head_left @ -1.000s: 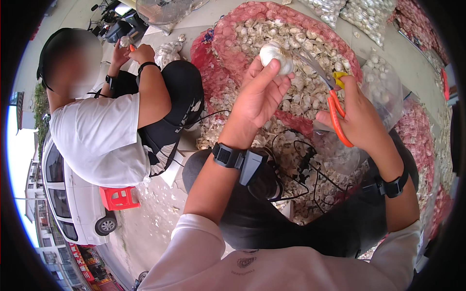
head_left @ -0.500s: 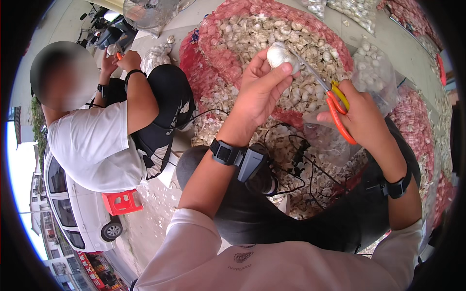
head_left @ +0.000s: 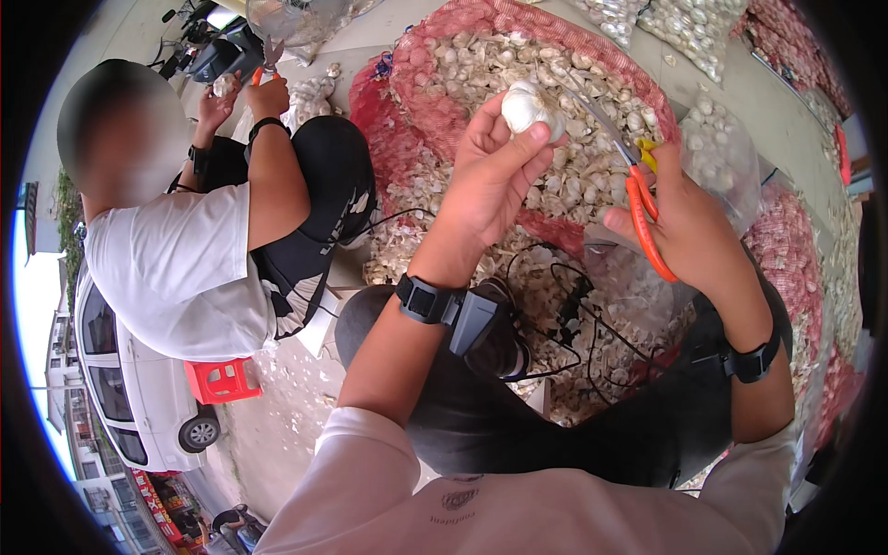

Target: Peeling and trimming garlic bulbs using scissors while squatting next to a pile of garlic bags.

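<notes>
Between the thumb and fingers of my left hand (head_left: 499,171) is a white garlic bulb (head_left: 531,107), held up over the big red mesh sack. My right hand (head_left: 694,222) grips scissors (head_left: 642,199) with orange and yellow handles. Their metal blades point up and left, spread apart, just right of the bulb and not touching it. Below both hands, the opened mesh sack (head_left: 407,65) is full of loose garlic bulbs (head_left: 573,176) and papery skins. A clear plastic bag (head_left: 717,153) of whitish bulbs stands beyond my right hand.
On the left a co-worker (head_left: 176,259) sits holding a garlic bulb and orange-handled scissors. A red stool (head_left: 222,380) and a white van (head_left: 139,388) are behind them. Black cables (head_left: 592,324) hang between my knees. Filled bags (head_left: 694,32) lie at the far side.
The scissors have drawn back slightly from the garlic bulb, their blades now spread wider. My left hand has shifted a little left with the bulb. The co-worker's scissors now point up, away from their bulb.
</notes>
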`<state>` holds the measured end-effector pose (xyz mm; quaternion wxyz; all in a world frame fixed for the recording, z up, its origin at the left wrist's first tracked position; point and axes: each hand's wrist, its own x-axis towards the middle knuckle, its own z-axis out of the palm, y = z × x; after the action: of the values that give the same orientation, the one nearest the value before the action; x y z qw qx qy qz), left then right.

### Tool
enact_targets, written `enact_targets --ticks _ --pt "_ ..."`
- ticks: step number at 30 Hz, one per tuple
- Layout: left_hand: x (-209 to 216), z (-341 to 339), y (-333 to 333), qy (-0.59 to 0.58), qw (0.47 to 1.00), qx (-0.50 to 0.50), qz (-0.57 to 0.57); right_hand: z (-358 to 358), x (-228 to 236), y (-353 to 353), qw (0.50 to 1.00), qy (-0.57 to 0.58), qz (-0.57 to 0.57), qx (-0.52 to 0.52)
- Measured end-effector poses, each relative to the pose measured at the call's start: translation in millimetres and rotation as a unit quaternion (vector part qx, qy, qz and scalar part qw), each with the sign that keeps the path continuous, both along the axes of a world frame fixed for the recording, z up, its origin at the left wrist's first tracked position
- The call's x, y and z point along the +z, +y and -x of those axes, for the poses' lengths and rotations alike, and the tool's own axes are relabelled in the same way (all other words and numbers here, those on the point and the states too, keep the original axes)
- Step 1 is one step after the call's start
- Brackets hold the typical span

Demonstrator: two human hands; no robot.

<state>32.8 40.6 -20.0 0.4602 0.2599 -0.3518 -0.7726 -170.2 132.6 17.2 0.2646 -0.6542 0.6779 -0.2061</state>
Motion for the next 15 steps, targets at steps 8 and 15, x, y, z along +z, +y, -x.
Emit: enact_targets --ticks 8,15 --pt "0.2 -19.3 -1.9 -0.019 0.999 0.028 0.010 -23.9 -4.3 -14.6 0.999 -0.002 -0.003 0.040" --pt "-11.7 -15.8 -8.1 -0.054 0.998 0.022 0.018 -16.1 -26.4 -23.5 0.999 -0.033 0.035 0.002"
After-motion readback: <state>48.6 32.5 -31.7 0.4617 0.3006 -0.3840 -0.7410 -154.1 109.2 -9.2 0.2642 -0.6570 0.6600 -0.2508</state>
